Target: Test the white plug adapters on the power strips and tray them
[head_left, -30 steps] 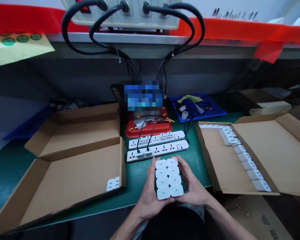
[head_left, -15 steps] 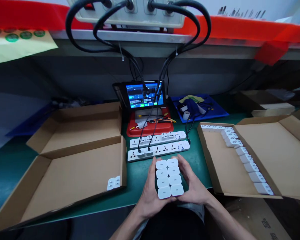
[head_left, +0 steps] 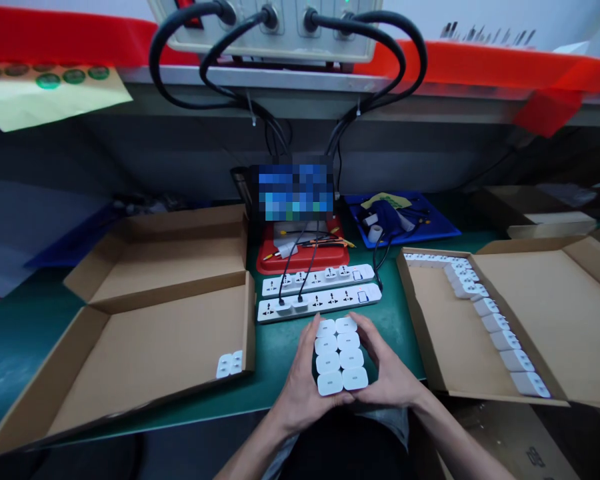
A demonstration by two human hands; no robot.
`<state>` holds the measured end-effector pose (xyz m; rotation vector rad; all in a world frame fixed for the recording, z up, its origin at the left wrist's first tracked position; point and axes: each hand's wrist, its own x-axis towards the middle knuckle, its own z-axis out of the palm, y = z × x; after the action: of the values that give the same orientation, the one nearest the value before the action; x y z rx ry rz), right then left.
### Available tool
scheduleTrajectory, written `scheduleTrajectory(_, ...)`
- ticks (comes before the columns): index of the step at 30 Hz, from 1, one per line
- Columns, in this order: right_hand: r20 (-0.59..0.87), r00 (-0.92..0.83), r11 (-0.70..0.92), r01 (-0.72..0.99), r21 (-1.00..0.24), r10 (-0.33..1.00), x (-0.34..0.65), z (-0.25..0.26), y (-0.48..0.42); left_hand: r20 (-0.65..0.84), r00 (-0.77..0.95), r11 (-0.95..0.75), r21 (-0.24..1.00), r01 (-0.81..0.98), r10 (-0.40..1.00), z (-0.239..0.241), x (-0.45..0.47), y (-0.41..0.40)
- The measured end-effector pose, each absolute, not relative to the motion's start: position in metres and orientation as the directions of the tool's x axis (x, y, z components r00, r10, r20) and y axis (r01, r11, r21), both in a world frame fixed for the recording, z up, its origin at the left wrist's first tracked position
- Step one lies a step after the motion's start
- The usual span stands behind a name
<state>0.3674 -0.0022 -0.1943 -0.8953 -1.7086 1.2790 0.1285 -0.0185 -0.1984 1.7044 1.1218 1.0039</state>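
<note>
A block of several white charger plugs, two columns wide, is pressed between my two hands above the green mat. My left hand cups its left side, fingers closed against the plugs. On the block's other side my right hand grips in the same way. Two white power strips lie just beyond the block, with two black cables plugged into the nearer one.
An open cardboard box at the left holds two white plugs in its near right corner. At the right, another open box has a row of plugs along its wall. A red tray, a small screen and a blue tray stand behind.
My hands and the plug block stay together in the same grip; the view has shifted slightly right and down, nothing else moved.
</note>
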Motion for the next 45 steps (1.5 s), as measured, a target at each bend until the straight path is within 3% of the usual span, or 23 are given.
scheduleTrajectory(4, 0.160, -0.442, 0.278, 0.218, -0.935, 0.883, 0.373, -0.183, 0.001, 0.186, 0.332, -0.312, 0.870, 0.382, 0.925, -0.197, 0.120, -0.012)
scheduleTrajectory(7, 0.096, -0.492, 0.313, 0.381, -0.870, 0.865, 0.382, -0.175, 0.005, 0.118, 0.381, -0.319, 0.790, 0.524, 0.917, -0.191, 0.111, -0.003)
scheduleTrajectory(11, -0.008, -0.529, 0.432, 0.702, -0.566, 0.849, 0.391, -0.176, 0.014, -0.056, 0.369, -0.300, 0.475, 0.827, 0.928, -0.186, 0.110, 0.009)
scheduleTrajectory(14, -0.087, -0.518, 0.460, 0.815, -0.351, 0.851, 0.391, -0.181, 0.017, -0.080, 0.360, -0.323, 0.293, 0.900, 0.930, -0.192, 0.118, 0.010)
scheduleTrajectory(18, 0.038, -0.553, 0.544, 0.802, -0.246, 0.832, 0.389, -0.187, 0.006, 0.153, 0.478, -0.500, 0.185, 0.846, 0.865, -0.211, 0.120, -0.005)
scheduleTrajectory(21, 0.216, -0.649, 0.683, 0.712, -0.165, 0.729, 0.386, -0.197, -0.014, 0.374, 0.621, -0.680, 0.037, 0.732, 0.689, -0.221, 0.114, -0.024)
scheduleTrajectory(23, 0.259, -0.702, 0.741, 0.663, -0.106, 0.664, 0.383, -0.203, -0.026, 0.445, 0.689, -0.755, -0.041, 0.654, 0.572, -0.221, 0.111, -0.034)
scheduleTrajectory(26, 0.231, -0.711, 0.744, 0.658, -0.117, 0.665, 0.384, -0.199, -0.033, 0.463, 0.704, -0.790, -0.011, 0.613, 0.539, -0.210, 0.112, -0.043)
scheduleTrajectory(30, 0.218, -0.628, 0.661, 0.665, -0.348, 0.747, 0.400, -0.167, -0.001, 0.410, 0.606, -0.729, 0.299, 0.616, 0.681, -0.185, 0.118, -0.026)
scheduleTrajectory(32, 0.231, -0.563, 0.603, 0.678, -0.420, 0.793, 0.408, -0.150, 0.031, 0.369, 0.549, -0.661, 0.394, 0.638, 0.750, -0.171, 0.124, -0.003)
scheduleTrajectory(34, 0.206, -0.515, 0.549, 0.713, -0.436, 0.832, 0.410, -0.141, 0.064, 0.288, 0.495, -0.573, 0.391, 0.720, 0.820, -0.158, 0.133, 0.027)
scheduleTrajectory(38, 0.112, -0.477, 0.481, 0.790, -0.380, 0.872, 0.401, -0.140, 0.113, 0.065, 0.393, -0.396, 0.264, 0.879, 0.917, -0.139, 0.157, 0.083)
scheduleTrajectory(45, 0.009, -0.501, 0.486, 0.833, -0.265, 0.865, 0.383, -0.149, 0.127, -0.084, 0.395, -0.379, 0.160, 0.912, 0.915, -0.141, 0.170, 0.113)
